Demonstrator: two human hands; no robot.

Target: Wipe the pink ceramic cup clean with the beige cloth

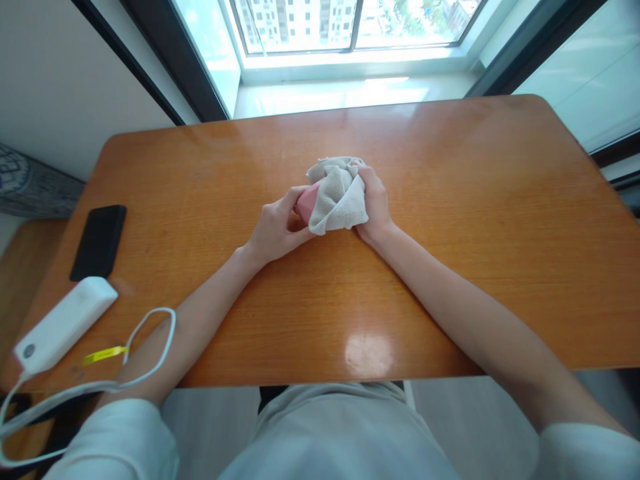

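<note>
Over the middle of the wooden table [240, 293], my left hand [276, 230] grips a pink object [307, 203] by its left end. Its kind I cannot make out, because a light grey cloth [340, 197] wraps most of it. On the cloth's right side, my right hand [374, 203] is closed around the fabric and presses it against the pink object. The right fingertips are partly hidden behind the cloth.
At the table's left side lie a black phone [99, 241] and a white power strip [65, 327]. A white cable [167, 340] with a yellow tag [106, 355] loops over my left forearm. A window [350, 27] stands beyond the far edge.
</note>
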